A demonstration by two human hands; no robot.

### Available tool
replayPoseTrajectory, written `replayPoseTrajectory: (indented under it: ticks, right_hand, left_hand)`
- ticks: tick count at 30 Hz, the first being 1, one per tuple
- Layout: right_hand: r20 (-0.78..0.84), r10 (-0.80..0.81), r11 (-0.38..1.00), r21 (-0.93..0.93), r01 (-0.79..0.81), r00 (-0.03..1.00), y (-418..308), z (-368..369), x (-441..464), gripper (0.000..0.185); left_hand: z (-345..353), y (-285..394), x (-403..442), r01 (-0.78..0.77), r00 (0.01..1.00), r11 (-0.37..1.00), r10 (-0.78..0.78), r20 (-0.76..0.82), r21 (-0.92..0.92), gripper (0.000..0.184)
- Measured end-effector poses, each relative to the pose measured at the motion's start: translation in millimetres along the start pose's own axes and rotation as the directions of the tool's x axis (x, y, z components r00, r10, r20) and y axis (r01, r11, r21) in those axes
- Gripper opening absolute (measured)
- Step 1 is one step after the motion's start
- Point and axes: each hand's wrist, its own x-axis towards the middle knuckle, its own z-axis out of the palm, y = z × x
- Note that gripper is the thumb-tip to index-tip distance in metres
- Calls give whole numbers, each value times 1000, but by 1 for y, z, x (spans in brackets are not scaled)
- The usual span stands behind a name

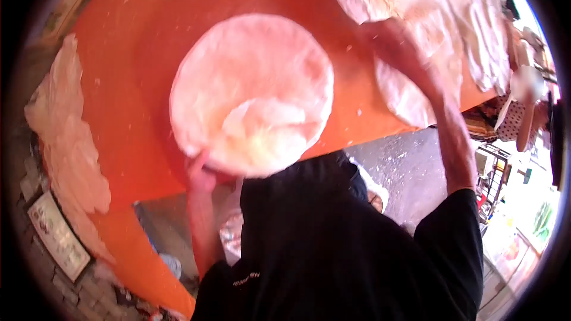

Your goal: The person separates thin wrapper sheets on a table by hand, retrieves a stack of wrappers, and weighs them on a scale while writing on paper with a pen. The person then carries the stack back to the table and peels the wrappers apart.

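A large round pale sheet [250, 65], thin like dough or flatbread, lies near the table's front edge, with a paler folded patch on its lower part. My left hand [201, 172] is at its lower left rim; the fingers are blurred and partly hidden, so their grip cannot be made out. Over to the right, my right hand [386, 38] reaches onto a pile of similar pale sheets [416, 95]. Its fingers are smeared and point away from the camera, at the pile's left edge.
The orange table [137, 83] spans the view. More pale sheets [482, 41] lie at the far right, and a long crumpled one [68, 137] hangs along the left edge. A person in spotted clothing [513, 120] is at the right, near shelves [491, 172].
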Motion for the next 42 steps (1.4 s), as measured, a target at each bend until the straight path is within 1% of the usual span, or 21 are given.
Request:
replayPoseTrajectory:
  ticks: [1, 2, 3, 4, 6, 8, 10, 11, 12, 14, 16, 18, 20, 21, 22, 23, 24, 26, 32, 33, 42]
  right_hand:
    - [9, -106, 904, 418, 92, 994, -9, 42, -10, 20]
    - [209, 24, 919, 379, -104, 978, -77, 35, -5, 31]
    - [185, -2, 885, 457, -84, 983, -116, 41, -5, 43]
    - [6, -173, 878, 453, 151, 985, -134, 67, -6, 52]
    - [20, -227, 857, 479, 190, 974, -168, 83, -6, 58]
    - [72, -232, 843, 512, 164, 970, -176, 92, -2, 59]
    - [118, -151, 702, 712, 22, 981, -189, 89, 7, 62]
    - [-56, -163, 738, 656, 159, 985, -196, 90, 9, 47]
    - [-52, -168, 737, 657, 160, 984, -196, 91, 12, 47]
    - [-93, -375, 713, 607, 351, 922, -192, 94, 19, 25]
    - [-65, -264, 737, 630, 245, 962, -183, 90, 16, 9]
    - [128, 46, 712, 691, -122, 991, -174, 74, 18, 9]
    - [139, 131, 743, 641, -190, 982, -177, 64, 19, 10]
    - [-121, -63, 840, 530, 118, 991, -183, 67, 19, 9]
    - [-340, -281, 855, 335, 395, 897, -189, 71, 21, 9]
    - [-389, -402, 811, 270, 519, 829, -198, 79, 23, 12]
    - [-375, -392, 793, 326, 515, 840, -206, 85, 22, 13]
    - [-16, -201, 805, 567, 174, 980, -200, 84, 22, 14]
    - [-86, -368, 856, 358, 373, 926, -214, 102, 0, 26]
    - [-69, -354, 848, 398, 351, 933, -215, 96, -1, 29]
    - [-28, -288, 911, 298, 283, 957, -209, 80, -1, 32]
  left_hand:
    - [12, 6, -2, -38, 999, 999, 37, 33, 26, 57]
    - [27, 13, -3, -81, 994, 996, 77, 76, 46, 57]
    - [37, 16, -4, -96, 992, 994, 91, 90, 54, 58]
    - [46, 20, -5, -116, 988, 991, 109, 109, 63, 58]
    - [59, 28, -8, -106, 988, 991, 95, 121, 86, 58]
    - [67, 34, -9, -107, 985, 991, 94, 146, 81, 58]
    - [71, 38, -10, -101, 983, 991, 86, 161, 87, 54]
    - [73, 37, -9, -103, 979, 991, 85, 187, 87, 51]
    - [72, 36, -9, -103, 980, 991, 86, 181, 85, 51]
    - [68, 35, -10, -89, 989, 992, 77, 126, 92, 50]
    - [60, 33, -6, -85, 992, 994, 78, 95, 76, 52]
    - [47, 25, -6, -71, 996, 996, 68, 55, 58, 54]
    - [36, 16, -1, -35, 999, 999, 36, -35, 12, 46]
    - [33, 13, 0, -32, 999, 999, 32, -35, 14, 46]
    - [30, 11, 1, -23, 999, 1000, 22, -35, -9, 45]
    - [29, 11, 2, -12, 999, 999, 11, -34, -31, 43]
    - [29, 12, 1, -8, 999, 1000, 7, -31, -27, 43]
    - [34, 15, 3, -25, 1000, 999, 25, -12, 30, 42]
    - [51, 19, 0, -84, 991, 989, 96, 93, -120, 42]
    - [57, 28, -2, -57, 977, 995, 73, 203, -84, 41]
    - [68, 29, 0, -128, 970, 989, 111, 216, 69, 33]
